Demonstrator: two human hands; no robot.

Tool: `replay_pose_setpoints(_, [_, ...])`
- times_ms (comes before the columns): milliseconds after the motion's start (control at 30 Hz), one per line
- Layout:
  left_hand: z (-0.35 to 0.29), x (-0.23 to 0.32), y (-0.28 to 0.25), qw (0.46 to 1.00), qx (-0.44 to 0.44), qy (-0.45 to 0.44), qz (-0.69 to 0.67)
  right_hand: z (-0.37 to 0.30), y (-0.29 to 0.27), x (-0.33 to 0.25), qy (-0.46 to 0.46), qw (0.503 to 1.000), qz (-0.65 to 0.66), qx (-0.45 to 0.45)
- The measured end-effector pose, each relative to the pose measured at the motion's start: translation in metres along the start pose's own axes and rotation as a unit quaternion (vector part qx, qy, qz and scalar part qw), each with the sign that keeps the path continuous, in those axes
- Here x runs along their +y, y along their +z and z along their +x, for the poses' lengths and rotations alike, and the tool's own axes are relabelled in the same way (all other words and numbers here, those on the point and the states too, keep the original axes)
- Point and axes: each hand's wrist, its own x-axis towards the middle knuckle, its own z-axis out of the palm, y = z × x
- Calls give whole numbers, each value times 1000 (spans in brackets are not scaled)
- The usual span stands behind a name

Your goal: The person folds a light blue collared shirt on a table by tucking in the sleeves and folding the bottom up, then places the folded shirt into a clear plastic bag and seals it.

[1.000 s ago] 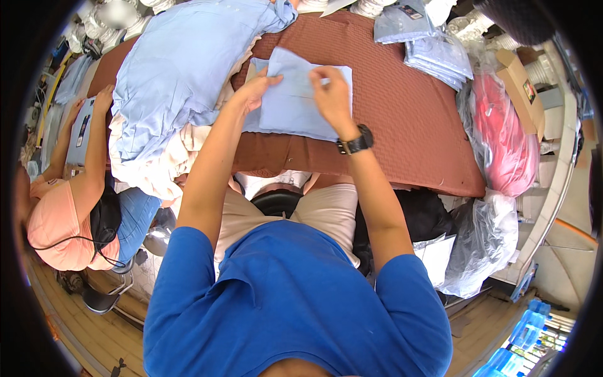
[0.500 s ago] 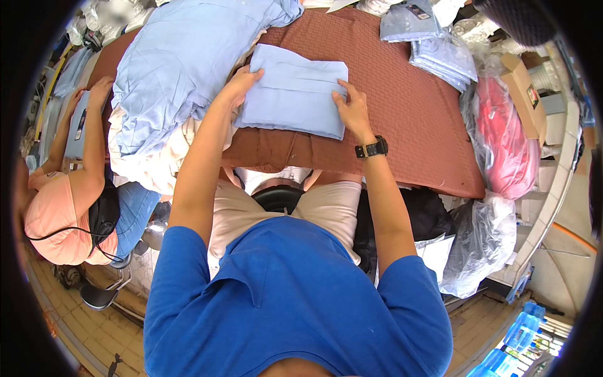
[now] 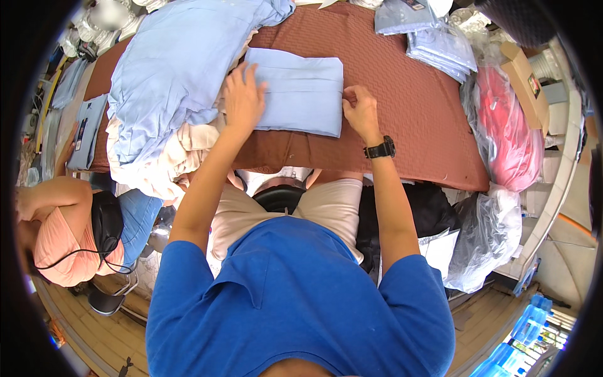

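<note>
A light-blue garment, folded into a flat rectangle [image 3: 304,94], lies on the brown cloth of the table in front of me. My left hand [image 3: 245,100] is over its left edge, open, with the fingers spread. At the opposite edge, my right hand [image 3: 362,110] has its thumb and bent fingers closed at the garment's border. To the left of the folded piece rises a big loose heap of light-blue cloth [image 3: 173,63], with cream cloth [image 3: 179,147] showing beneath it.
Bagged blue garments [image 3: 443,50] are stacked at the far right, near a red bundle in plastic [image 3: 502,129] and a cardboard box [image 3: 524,85]. On the left sits a person in a peach top [image 3: 66,245], beside another folded blue garment [image 3: 88,132].
My left hand has gone from gripping the garment's left edge to spread fingers over it. My right hand's fingers have drawn back to the right edge. The neighbour's arm has lowered.
</note>
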Motion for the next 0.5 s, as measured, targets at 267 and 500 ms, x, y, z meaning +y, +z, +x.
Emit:
replay_pose_setpoints(267, [-30,85,0,938,-200,277,-65,2,14,15,-65,994,-81,37])
replay_pose_setpoints(500, [-29,77,26,941,-180,286,-29,3,3,0,-53,998,-24,31])
